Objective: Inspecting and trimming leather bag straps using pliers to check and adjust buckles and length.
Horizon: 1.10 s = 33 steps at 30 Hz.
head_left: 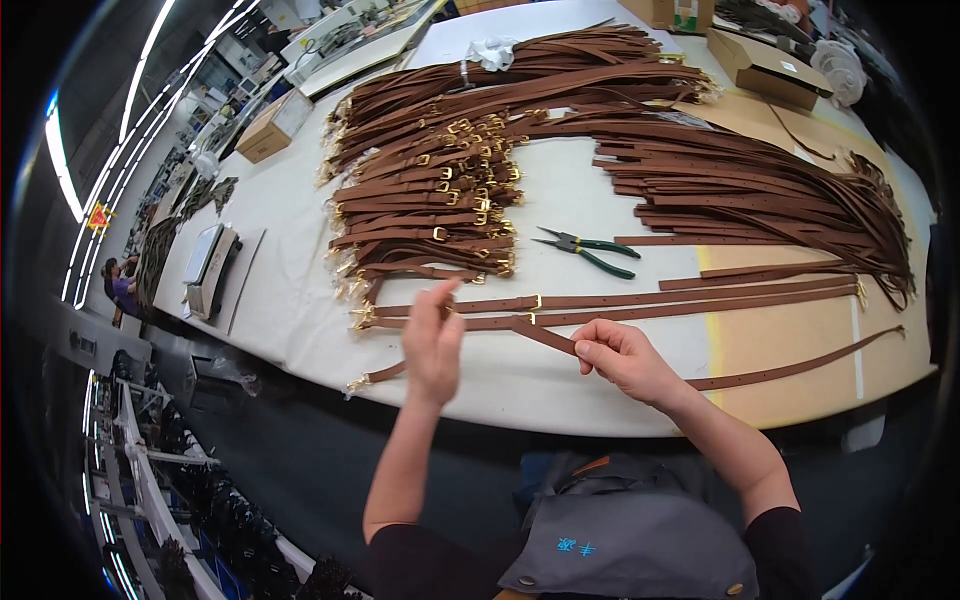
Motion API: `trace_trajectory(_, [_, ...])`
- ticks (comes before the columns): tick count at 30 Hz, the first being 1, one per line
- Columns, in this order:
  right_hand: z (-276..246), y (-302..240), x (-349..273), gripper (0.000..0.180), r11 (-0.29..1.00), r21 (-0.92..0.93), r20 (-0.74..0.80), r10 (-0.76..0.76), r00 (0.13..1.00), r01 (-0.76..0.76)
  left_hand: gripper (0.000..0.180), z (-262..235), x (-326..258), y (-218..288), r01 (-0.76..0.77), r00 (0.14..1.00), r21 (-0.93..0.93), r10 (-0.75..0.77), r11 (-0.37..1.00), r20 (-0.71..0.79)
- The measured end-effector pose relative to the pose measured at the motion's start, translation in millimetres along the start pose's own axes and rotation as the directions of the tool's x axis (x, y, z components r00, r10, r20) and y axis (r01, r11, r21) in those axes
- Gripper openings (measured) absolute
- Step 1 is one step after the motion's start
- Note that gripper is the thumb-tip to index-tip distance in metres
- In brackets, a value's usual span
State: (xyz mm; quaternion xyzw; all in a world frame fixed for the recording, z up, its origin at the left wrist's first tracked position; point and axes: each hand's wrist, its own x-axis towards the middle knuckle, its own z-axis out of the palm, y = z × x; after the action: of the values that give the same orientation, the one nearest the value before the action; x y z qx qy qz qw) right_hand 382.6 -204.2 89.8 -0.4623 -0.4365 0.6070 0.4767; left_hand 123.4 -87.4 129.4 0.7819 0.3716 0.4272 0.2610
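My right hand [625,362] is closed in a pinch on a brown strap [545,335]. Its tip points up and left from my fingers, and a length with punched holes runs off to the right behind the hand. My left hand [432,345] is raised over the table, its fingers smeared by motion. A small gold-coloured bit shows by its fingertips, too blurred to name. Behind that wrist lies a short brown strap piece [385,374] with a metal clasp at its end. Just beyond both hands, two long straps with gold buckles [537,301] lie stretched side by side.
Green-handled pliers [600,255] lie past the straps. A heap of buckled straps [430,200] covers the table's middle, with a bundle of loose straps [740,190] to its right. Cardboard boxes [765,68] stand behind. At left are a scale-like device [207,265] and the table's edge.
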Motion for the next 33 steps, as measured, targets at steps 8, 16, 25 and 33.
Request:
trace_trajectory(8, [-8.9, 0.6, -19.4, 0.023, 0.994, 0.039, -0.078, -0.095, 0.992, 0.098, 0.028, 77.3, -30.3, 22.8, 0.028, 0.994, -0.552, 0.035, 0.834, 0.103])
trace_trajectory(16, [-19.0, -7.5, -36.3, 0.019, 0.991, 0.059, -0.068, -0.119, 0.990, 0.123, 0.047, 78.8, -35.3, 34.3, 0.169, 0.980, -0.714, -0.039, 0.680, 0.195])
trace_trajectory(25, [-27.8, -6.8, -39.7, 0.022, 0.966, 0.258, 0.138, -0.008, 0.990, -0.028, 0.049, 100.4, -56.5, 43.0, 0.176, 0.983, -0.961, 0.001, 0.214, 0.181])
trace_trajectory(33, [-10.9, -5.3, -42.9, 0.021, 0.948, 0.270, 0.064, -0.190, 0.980, 0.167, 0.036, 118.1, -71.5, 59.0, 0.240, 0.967, -0.878, -0.022, 0.413, 0.254])
